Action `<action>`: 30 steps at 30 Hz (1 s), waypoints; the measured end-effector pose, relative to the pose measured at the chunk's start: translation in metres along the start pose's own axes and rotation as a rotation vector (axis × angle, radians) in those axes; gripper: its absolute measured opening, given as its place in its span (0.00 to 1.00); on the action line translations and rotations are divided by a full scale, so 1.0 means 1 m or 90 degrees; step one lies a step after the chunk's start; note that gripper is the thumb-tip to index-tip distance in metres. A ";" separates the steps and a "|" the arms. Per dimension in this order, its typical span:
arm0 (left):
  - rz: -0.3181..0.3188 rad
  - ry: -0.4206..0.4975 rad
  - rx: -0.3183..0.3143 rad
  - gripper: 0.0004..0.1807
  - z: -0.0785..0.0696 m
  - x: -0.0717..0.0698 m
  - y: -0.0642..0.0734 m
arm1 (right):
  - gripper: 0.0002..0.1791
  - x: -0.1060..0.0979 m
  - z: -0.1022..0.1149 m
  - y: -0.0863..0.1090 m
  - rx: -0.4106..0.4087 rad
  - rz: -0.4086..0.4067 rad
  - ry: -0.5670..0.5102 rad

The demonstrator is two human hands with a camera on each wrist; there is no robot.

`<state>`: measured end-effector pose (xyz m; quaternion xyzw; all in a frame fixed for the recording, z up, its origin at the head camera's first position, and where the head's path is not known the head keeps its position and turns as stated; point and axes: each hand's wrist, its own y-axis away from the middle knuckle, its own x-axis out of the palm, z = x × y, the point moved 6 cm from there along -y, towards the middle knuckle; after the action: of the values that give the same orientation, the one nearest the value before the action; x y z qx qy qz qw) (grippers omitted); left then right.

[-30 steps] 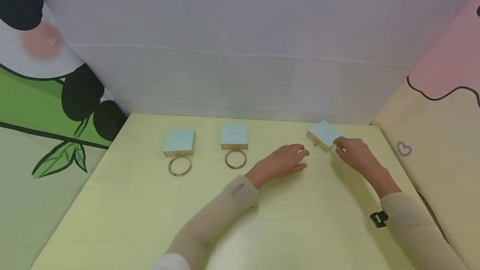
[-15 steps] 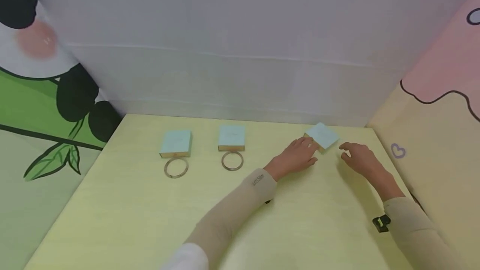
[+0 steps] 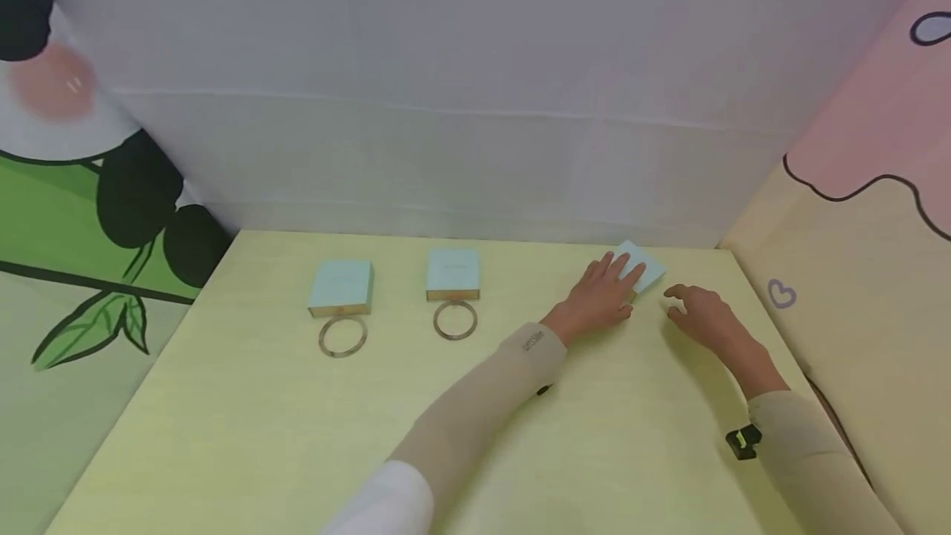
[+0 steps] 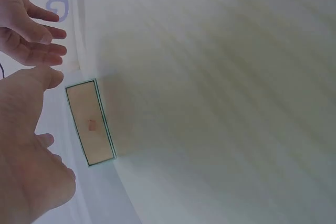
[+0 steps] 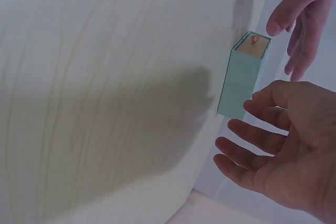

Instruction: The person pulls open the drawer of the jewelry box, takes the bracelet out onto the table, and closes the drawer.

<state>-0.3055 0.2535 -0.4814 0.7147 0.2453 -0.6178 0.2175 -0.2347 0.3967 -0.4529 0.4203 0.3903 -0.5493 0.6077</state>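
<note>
A light blue box [image 3: 648, 267] with a tan front lies turned at an angle near the back right of the table. My left hand [image 3: 598, 294] is over its left part, fingers spread, covering much of it in the head view; the right wrist view shows that hand [image 5: 307, 22] above the box, seemingly apart from it. To the right of the box, my right hand [image 3: 706, 319] hovers with loosely bent fingers and holds nothing. In the left wrist view the tan front [image 4: 90, 124] carries a small reddish tab [image 4: 92, 125].
Two more light blue boxes, one at the left [image 3: 342, 286] and one in the middle [image 3: 453, 272], stand along the back of the pale yellow table [image 3: 297, 452]. Before each lies a bangle-like ring, the left ring [image 3: 321, 338] and the middle ring [image 3: 436, 320]. A grey-white wall [image 3: 475, 163] rises behind.
My left hand has moved right and forward until over the angled box, its fingers spreading. The right hand has let go of that box's corner and drawn slightly away.
</note>
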 end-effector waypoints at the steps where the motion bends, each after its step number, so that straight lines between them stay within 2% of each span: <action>1: 0.005 -0.009 0.003 0.40 -0.002 0.000 -0.002 | 0.21 0.002 0.000 0.000 0.000 0.001 -0.001; 6: 0.023 -0.042 -0.005 0.37 -0.005 0.002 -0.013 | 0.21 0.006 -0.001 -0.002 -0.001 -0.005 0.001; 11: 0.038 -0.036 -0.008 0.27 -0.005 0.005 -0.018 | 0.20 0.007 -0.001 -0.003 -0.007 -0.019 -0.001; 13: 0.034 -0.030 0.001 0.23 -0.005 0.004 -0.019 | 0.19 0.006 -0.001 -0.003 -0.007 -0.024 -0.001; 17: 0.017 -0.069 0.009 0.20 -0.006 0.000 -0.021 | 0.19 0.005 -0.002 -0.003 -0.005 -0.022 -0.002; 20: 0.005 -0.117 0.010 0.22 -0.008 -0.003 -0.019 | 0.19 0.005 -0.003 -0.003 -0.001 -0.023 -0.001; 24: -0.008 -0.139 0.021 0.18 -0.010 -0.005 -0.012 | 0.19 0.008 -0.004 -0.004 -0.001 -0.024 -0.006; 27: -0.003 -0.119 0.044 0.14 -0.008 -0.007 -0.001 | 0.19 0.010 -0.003 -0.005 -0.006 -0.020 -0.014; 30: 0.018 -0.093 0.071 0.15 -0.002 -0.010 0.011 | 0.19 0.012 -0.001 -0.005 -0.008 -0.019 -0.014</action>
<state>-0.2988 0.2454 -0.4709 0.6823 0.1839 -0.6776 0.2037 -0.2390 0.3934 -0.4649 0.4042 0.3933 -0.5605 0.6064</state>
